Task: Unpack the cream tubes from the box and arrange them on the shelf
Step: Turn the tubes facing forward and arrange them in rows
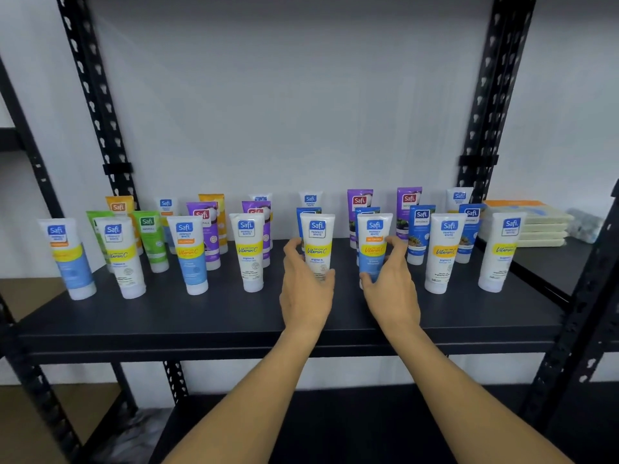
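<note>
Glossy plastic tubes [317,244] upright | left hand [306,289], right hand [390,283] clasping | matte shelf [234,316]

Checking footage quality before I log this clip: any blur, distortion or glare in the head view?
Head view: wide-angle bowing bends the rack uprights outward; the edge tubes look softer than the centre white tube in the left hand; lighting is even and soft, no harsh glare on the shelf.

White wall [284,112] behind, stack of pale flat packs [536,226] at right, crumpled plastic [584,224] just beside it, brown floor [30,426] at lower left
</note>
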`<state>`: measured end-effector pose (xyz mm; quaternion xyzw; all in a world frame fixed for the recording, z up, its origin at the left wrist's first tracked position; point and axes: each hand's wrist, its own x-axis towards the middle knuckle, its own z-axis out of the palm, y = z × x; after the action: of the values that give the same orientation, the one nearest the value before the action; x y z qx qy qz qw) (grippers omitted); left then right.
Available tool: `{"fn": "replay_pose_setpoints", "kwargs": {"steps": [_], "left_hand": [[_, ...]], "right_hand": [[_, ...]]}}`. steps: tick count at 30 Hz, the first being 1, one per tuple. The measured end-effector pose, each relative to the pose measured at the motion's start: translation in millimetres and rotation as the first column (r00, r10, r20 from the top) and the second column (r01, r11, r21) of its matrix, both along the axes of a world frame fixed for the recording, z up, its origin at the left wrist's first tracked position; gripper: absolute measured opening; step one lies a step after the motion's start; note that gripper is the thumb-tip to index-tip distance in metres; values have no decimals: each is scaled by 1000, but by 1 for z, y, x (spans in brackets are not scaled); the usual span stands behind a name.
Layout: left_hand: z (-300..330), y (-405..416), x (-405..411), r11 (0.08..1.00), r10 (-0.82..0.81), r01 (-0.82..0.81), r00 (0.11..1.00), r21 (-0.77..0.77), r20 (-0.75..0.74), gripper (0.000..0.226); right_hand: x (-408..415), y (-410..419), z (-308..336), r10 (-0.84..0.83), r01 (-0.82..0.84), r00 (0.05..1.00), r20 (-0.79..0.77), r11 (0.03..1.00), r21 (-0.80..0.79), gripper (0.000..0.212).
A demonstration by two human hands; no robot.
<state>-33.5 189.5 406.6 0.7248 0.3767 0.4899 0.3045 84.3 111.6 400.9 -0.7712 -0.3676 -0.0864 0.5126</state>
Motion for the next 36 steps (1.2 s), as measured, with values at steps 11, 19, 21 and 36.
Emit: {"fn": "replay_pose_setpoints", "kwargs": {"steps": [11,19,21,36], "left_hand": [[4,13,3,994,99,-91,985,64,-141,77],[1,17,2,994,90,-79,982,74,-164,78],[2,17,3,995,84,-72,981,74,-173,78],[1,18,3,995,73,-59,979,78,-191,77]], "right_hand": [[1,2,-1,1,-1,1000,8,1000,-5,76],[1,4,-2,3,-3,1000,7,1000,-6,77],[1,4,-1,5,-5,1000,0,1000,-11,77],[7,9,2,18,-19,999,-34,1000,-11,77]]}}
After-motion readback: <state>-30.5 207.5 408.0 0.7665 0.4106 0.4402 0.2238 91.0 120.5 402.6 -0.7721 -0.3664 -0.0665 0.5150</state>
